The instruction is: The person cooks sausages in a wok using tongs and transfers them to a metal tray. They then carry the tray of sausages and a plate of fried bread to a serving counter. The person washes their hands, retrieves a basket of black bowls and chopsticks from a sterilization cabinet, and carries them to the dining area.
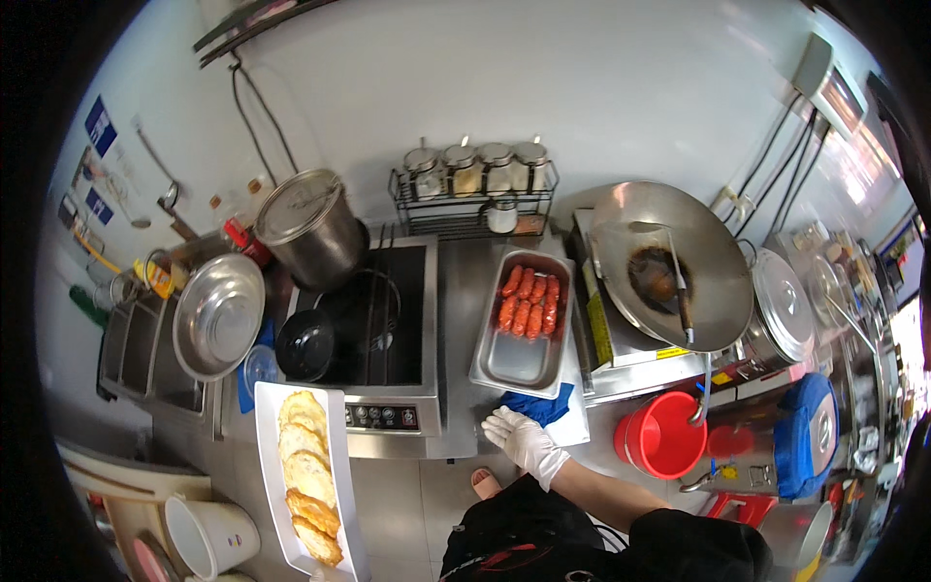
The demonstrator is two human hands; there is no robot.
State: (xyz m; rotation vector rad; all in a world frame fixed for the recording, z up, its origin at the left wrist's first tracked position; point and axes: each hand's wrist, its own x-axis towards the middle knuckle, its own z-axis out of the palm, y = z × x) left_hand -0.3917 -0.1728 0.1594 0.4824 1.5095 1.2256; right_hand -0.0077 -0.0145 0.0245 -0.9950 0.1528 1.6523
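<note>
At the bottom edge, a bit of my gloved left hand point(318, 575) shows at the near end of a long white tray point(266, 436); the rest of the hand is out of view. Fried eggs point(309, 473) overlap in a row inside this tray, left of the cooktop's front. My right hand point(525, 442), in a white glove, holds nothing, its fingers stretched out just below a blue cloth point(542, 406). Beyond the cloth, a steel pan point(527, 364) on the counter holds two rows of red sausages point(532, 302).
A black bowl point(305, 345) and a lidded steel pot point(313, 233) stand on the induction cooktop point(407, 313). At the right, a wok point(633, 218) holds a ladle and dark liquid. A jar rack point(473, 211) stands by the wall; a red bucket point(673, 436) is lower right.
</note>
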